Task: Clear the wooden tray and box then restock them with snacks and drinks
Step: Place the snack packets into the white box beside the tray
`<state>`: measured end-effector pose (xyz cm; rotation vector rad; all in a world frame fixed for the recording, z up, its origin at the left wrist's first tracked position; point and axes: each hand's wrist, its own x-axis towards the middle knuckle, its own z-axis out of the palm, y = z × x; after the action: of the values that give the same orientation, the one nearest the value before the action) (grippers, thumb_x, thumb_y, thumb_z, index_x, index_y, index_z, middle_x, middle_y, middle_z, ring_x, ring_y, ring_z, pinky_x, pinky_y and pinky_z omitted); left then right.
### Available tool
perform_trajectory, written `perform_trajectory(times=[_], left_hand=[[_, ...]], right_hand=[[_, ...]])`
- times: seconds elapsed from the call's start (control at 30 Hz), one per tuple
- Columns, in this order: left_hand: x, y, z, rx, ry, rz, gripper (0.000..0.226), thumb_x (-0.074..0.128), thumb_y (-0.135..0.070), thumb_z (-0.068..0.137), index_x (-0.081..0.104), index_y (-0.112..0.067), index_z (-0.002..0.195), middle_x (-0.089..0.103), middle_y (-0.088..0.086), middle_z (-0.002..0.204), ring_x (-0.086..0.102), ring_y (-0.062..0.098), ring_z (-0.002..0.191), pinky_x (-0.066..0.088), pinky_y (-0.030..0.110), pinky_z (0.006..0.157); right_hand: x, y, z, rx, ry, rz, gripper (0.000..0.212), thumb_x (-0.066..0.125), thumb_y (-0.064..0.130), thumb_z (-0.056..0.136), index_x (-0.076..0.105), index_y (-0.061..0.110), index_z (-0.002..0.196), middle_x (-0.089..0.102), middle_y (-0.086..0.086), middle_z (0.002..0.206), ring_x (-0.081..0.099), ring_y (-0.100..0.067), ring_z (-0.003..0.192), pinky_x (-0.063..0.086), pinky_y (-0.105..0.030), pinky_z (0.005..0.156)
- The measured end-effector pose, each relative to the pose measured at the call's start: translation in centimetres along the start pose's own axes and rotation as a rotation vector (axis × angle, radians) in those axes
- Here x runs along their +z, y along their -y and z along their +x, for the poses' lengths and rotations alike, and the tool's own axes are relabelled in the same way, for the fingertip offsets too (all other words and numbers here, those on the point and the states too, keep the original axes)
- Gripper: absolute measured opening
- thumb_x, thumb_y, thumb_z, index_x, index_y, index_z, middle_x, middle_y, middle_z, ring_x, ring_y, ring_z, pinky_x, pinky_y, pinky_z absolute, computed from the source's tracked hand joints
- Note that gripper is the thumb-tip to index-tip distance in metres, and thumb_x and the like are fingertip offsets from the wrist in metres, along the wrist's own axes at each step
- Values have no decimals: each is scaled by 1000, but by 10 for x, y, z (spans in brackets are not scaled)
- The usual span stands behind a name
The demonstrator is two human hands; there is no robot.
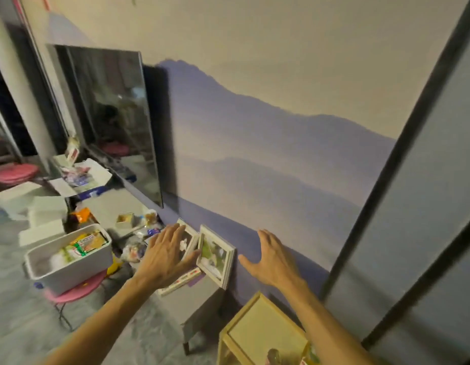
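Note:
Both my hands are raised with fingers spread and hold nothing. My left hand (pixel 166 255) hovers over a grey cabinet top (pixel 194 293), in front of two white picture frames (pixel 216 255) that lean on the wall. My right hand (pixel 272 256) is in the air near the purple wall, to the right of the frames. A pale wooden tray (pixel 265 327) sits on a small wooden stand at the bottom right, under my right forearm. A small wooden box (pixel 125 219) stands farther back on the cabinet. A white plastic bin (pixel 70 270) with snack packets rests on a pink stool.
A large dark TV (pixel 115 119) leans on the wall at the left. Loose snack packets (pixel 139 246) lie on the cabinet between the wooden box and the frames. White boxes (pixel 42 214) and an open carton (pixel 81 175) are on the left. A grey sliding door (pixel 426 206) fills the right.

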<state>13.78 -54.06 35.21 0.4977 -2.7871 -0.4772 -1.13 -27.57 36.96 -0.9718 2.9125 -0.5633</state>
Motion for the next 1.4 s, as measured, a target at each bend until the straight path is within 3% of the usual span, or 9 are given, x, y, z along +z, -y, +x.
perform_trajectory(times=[0.1,0.37,0.6,0.7,0.87,1.1,1.27,1.4], left_hand=[[-27,77,-12,-110,-20,3,93,30,-90,90,23,-32,162,23,0,172,25,24,157,17,52,129],[-84,252,-46,-346,-41,37,103,22,-95,86,20,-29,165,20,1,174,22,26,158,17,56,129],[-100,356,-59,-490,-58,39,95,28,-87,92,22,-26,164,29,2,170,32,24,153,21,55,129],[-97,388,-53,-554,-52,33,90,32,-81,96,24,-23,164,31,3,168,34,23,152,21,52,129],[-86,447,-24,-644,-30,35,91,30,-83,95,25,-23,164,33,3,168,35,22,151,22,49,129],[-89,527,52,-783,15,42,96,23,-86,89,32,-23,161,41,2,163,43,22,145,30,49,124],[-78,582,101,-862,36,31,97,22,-87,88,34,-22,160,44,2,161,47,22,143,35,50,120],[-60,631,133,-903,80,-28,102,18,-90,84,34,-23,160,46,3,159,52,23,138,39,51,117]], right_hand=[[29,70,34,-64,82,58,105,54,79,89,15,19,166,20,-7,173,29,-29,155,39,-46,120],[101,244,112,-233,166,56,97,55,80,85,31,21,158,43,-5,160,48,-26,141,49,-42,107],[161,359,167,-349,282,55,99,51,83,85,28,23,161,38,-5,165,44,-27,146,46,-46,111],[193,395,198,-402,341,46,101,51,82,85,27,22,162,35,-5,168,40,-29,150,44,-48,113],[242,445,267,-489,392,46,84,59,74,91,36,25,155,45,-3,161,49,-28,143,47,-45,109],[344,488,397,-524,523,85,84,50,95,75,45,40,137,62,7,136,66,-20,118,61,-47,90],[382,519,460,-547,608,15,94,53,92,73,44,32,144,57,2,145,61,-23,126,57,-48,99],[411,545,501,-538,659,-30,86,59,83,80,46,26,144,55,0,146,57,-24,129,52,-43,102]])
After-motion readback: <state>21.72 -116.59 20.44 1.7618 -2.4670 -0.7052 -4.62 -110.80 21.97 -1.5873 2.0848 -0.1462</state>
